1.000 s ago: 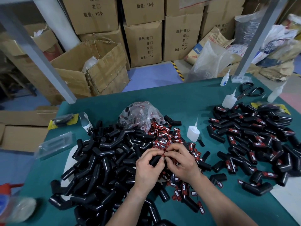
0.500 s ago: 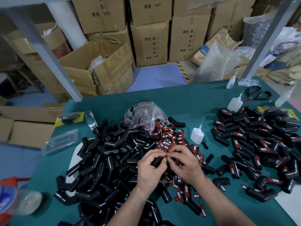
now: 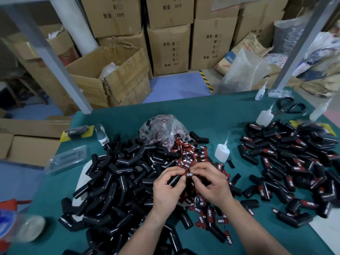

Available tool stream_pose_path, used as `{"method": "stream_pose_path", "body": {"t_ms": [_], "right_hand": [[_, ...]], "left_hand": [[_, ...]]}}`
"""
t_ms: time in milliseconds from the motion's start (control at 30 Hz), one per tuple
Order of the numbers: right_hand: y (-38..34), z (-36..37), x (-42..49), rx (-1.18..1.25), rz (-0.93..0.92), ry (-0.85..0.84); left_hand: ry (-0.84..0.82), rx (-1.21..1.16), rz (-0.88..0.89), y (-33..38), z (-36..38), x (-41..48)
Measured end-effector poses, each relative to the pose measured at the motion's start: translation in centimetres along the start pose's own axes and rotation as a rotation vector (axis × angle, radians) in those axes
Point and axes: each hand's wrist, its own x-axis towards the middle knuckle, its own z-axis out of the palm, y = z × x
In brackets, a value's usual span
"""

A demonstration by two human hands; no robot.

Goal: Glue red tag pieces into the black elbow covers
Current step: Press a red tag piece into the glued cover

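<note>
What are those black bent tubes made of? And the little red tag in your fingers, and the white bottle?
The black elbow-shaped covers look like moulded plastic or rubber, semi-glossy: light streaks run along them. The small red tag reading TAPER seems rubbery plastic, matte; hard to be sure. The white nozzle-topped bottle looks like soft translucent plastic, milky.

Green table (image 3: pixel 211 115) carries black elbow covers (image 3: pixel 114 181), loose red tags (image 3: pixel 191 153), a glue bottle (image 3: pixel 221 153) (upright) and scissors (image 3: pixel 288 107).
</note>
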Motion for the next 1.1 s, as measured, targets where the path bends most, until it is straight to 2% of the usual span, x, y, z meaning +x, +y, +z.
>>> {"method": "stream_pose_path", "body": {"t_ms": [233,633,967,1100], "right_hand": [[-0.1,-0.1,0.1,0.022,0.030,-0.043],[0.7,0.3,-0.1,-0.118,-0.136,-0.059],[0.4,0.9,-0.3,-0.176,-0.140,0.083],[-0.7,1.0,-0.1,-0.074,-0.026,0.098]], "left_hand": [[-0.022,0.002,-0.011,0.2,0.0,0.0],[-0.108,0.005,-0.076,0.5,-0.2,0.0],[-0.015,-0.345,-0.330,0.7,0.3,0.3],[0.002,-0.491,-0.402,0.3,0.2,0.5]]}}
